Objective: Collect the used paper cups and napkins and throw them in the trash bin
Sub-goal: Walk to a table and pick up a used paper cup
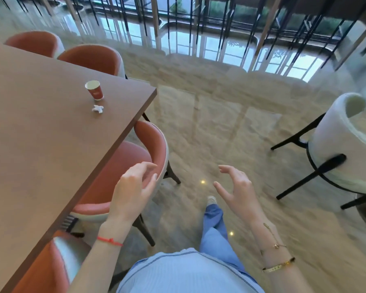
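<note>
Wooden table [40, 127]: long, brown, fills the left of the view; its near corner points toward the glossy floor [209, 127]. Orange chairs are tucked along its near edge and far end; the closest orange chair [150, 149] sits just under the corner. A white chair [342, 144] stands well apart at right.

Person stands beside the table, one foot forward on the floor. No trash bin in view anywhere; its location cannot be told from here.

Left hand [131, 187]: raised in front of the body, over the back of the closest orange chair, fingers loosely spread and slightly bent, holding nothing. Right hand [237, 187]: likewise raised over the floor, fingers relaxed and apart, empty. Neither touches anything.

Paper cup [95, 89]: red with white rim, upright on the table near the far right edge, well beyond either hand. Napkin [98, 108]: small white crumpled wad, just beside the cup on the near side, not touching it as far as visible.

Progress, judged: collection not done for this pair; cup and napkin both untouched on the tabletop. Whether other cups or napkins were on the table cannot be told. Remaining: reach across the corner, pick up cup and napkin, carry them to a bin, drop them in.
</note>
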`<action>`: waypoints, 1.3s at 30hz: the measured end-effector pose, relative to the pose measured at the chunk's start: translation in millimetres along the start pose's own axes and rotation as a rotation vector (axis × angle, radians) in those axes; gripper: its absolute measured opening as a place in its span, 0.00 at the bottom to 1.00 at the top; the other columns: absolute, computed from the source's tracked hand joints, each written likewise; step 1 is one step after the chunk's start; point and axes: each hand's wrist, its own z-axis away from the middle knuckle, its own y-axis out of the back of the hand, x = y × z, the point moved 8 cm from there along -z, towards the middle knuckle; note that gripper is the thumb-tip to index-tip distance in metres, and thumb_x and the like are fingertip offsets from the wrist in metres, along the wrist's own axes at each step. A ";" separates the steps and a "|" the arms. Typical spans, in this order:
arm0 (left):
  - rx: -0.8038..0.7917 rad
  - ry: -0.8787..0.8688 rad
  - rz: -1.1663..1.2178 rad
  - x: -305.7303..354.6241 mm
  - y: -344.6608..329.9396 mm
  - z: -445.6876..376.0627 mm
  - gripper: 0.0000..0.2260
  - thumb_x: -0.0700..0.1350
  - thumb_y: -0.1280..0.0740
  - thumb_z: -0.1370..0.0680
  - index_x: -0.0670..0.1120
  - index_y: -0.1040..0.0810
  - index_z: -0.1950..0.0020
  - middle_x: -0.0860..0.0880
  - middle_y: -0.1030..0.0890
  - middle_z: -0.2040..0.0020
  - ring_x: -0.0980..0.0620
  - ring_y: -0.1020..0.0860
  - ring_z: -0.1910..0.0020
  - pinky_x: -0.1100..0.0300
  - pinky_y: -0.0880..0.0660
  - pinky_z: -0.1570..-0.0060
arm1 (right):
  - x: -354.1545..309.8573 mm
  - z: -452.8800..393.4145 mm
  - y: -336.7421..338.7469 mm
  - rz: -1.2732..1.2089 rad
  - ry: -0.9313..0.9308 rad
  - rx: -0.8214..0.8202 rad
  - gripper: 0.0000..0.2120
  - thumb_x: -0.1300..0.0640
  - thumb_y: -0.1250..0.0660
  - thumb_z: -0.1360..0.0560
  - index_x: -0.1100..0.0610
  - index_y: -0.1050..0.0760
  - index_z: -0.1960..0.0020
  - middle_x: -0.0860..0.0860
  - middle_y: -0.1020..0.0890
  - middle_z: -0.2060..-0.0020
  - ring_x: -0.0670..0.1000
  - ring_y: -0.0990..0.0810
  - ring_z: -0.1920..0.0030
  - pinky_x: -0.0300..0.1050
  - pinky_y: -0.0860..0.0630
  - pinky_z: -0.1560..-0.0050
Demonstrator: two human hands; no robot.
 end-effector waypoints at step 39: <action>0.713 0.902 -0.103 -183.7 -6.7 -371.4 0.11 0.37 0.32 0.24 0.42 0.22 0.42 0.46 0.20 0.47 0.46 0.22 0.48 0.58 0.28 0.46 | -146.8 -624.7 -191.6 -0.004 0.737 -0.705 0.23 0.52 0.32 0.25 0.51 0.33 0.32 0.46 0.27 0.36 0.48 0.33 0.33 0.38 0.33 0.38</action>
